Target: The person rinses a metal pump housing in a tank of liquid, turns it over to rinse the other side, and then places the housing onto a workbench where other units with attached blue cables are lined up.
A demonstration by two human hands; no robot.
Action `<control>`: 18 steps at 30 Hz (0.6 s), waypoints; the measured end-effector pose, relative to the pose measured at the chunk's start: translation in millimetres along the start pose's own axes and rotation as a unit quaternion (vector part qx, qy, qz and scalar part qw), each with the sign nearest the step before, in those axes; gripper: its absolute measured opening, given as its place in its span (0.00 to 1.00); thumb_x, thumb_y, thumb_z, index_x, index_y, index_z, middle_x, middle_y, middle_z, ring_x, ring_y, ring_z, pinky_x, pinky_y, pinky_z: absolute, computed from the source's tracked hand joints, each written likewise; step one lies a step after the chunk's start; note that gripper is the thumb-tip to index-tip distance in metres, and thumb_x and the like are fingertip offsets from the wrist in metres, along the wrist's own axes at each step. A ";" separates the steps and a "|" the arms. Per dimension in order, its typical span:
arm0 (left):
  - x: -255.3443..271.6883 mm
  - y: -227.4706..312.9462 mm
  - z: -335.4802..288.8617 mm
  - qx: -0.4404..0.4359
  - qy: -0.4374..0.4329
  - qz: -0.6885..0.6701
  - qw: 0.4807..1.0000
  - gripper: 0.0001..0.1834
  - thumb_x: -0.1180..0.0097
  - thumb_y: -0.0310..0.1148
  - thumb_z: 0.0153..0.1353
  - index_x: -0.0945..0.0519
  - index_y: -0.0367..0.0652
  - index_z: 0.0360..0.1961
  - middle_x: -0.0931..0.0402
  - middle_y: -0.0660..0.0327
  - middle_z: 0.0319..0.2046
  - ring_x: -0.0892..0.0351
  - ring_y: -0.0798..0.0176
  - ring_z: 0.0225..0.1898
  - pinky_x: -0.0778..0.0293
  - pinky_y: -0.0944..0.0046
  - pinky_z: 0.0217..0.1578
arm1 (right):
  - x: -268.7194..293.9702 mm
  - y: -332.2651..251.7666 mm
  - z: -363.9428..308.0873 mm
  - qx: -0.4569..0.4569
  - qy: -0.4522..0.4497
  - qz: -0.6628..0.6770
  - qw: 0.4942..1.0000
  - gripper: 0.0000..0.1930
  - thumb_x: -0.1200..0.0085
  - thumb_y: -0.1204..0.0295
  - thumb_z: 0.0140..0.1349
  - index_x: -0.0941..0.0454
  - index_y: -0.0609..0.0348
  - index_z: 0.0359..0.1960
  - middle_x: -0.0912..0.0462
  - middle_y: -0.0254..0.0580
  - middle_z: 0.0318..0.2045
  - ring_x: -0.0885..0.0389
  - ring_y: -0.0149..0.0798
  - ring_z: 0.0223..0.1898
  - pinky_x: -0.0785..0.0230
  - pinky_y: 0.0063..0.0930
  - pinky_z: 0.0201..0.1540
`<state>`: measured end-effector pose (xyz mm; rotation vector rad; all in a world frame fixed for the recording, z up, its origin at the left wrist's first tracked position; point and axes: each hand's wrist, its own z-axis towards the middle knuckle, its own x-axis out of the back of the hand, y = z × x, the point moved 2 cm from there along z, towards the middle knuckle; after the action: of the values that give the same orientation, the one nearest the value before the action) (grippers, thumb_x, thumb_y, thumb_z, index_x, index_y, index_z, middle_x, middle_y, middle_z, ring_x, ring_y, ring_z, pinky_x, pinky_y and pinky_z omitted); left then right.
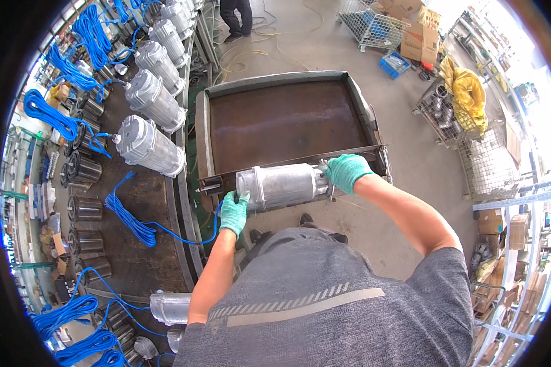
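The gloved left hand (233,214) is closed on the left end of a silver cylindrical motor casing (288,185), thumb against its rim; the gloved right hand (348,171) curls around the other end, fingertips hidden. The casing lies sideways between both grips, at the near edge of a steel tray (288,122). Left of the left grip, a blue cable (190,242) trails onto a workbench (150,208) with similar casings (149,147) in a row. Well right of the right grip sits a wire basket (445,130).

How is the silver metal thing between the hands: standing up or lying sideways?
Lying sideways: the silver metal thing stretches lengthwise from the left hand across to the right hand.
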<state>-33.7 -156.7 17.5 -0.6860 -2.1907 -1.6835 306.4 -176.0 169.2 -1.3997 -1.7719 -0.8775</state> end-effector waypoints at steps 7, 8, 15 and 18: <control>9.7 9.7 -7.5 0.020 0.004 0.055 0.998 0.23 0.38 0.48 0.69 0.20 0.36 0.50 0.16 0.50 0.40 0.20 0.52 0.39 0.25 0.53 0.46 | -29.9 1.1 4.2 0.109 0.209 0.046 0.971 0.17 0.44 0.64 0.67 0.22 0.57 0.54 0.14 0.51 0.46 0.12 0.51 0.46 0.18 0.44 0.40; 5.1 14.3 -5.4 0.018 0.001 0.066 0.998 0.23 0.39 0.47 0.69 0.21 0.36 0.50 0.16 0.48 0.41 0.19 0.50 0.40 0.25 0.52 0.47 | -31.8 11.9 1.2 0.162 0.253 0.025 0.953 0.17 0.44 0.66 0.66 0.22 0.57 0.54 0.14 0.51 0.46 0.12 0.51 0.47 0.18 0.44 0.40; -13.1 -43.4 17.6 0.033 -0.020 -0.003 0.999 0.24 0.40 0.48 0.70 0.20 0.35 0.50 0.15 0.48 0.42 0.18 0.51 0.40 0.24 0.54 0.47 | -3.1 -1.1 -7.2 0.046 0.081 0.049 0.994 0.21 0.34 0.73 0.58 0.24 0.62 0.53 0.11 0.50 0.43 0.10 0.52 0.45 0.19 0.46 0.44; -7.6 -30.1 13.4 0.031 -0.019 0.012 0.999 0.26 0.40 0.51 0.71 0.21 0.34 0.51 0.15 0.49 0.43 0.17 0.52 0.41 0.24 0.55 0.48 | -1.7 2.3 -15.2 0.075 0.114 0.012 0.991 0.22 0.34 0.69 0.59 0.21 0.59 0.55 0.11 0.49 0.44 0.12 0.49 0.50 0.19 0.44 0.47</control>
<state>-42.6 -151.3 -14.7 -0.7313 -2.2422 -1.5966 310.7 -189.2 175.9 -1.1724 -1.6093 -0.8387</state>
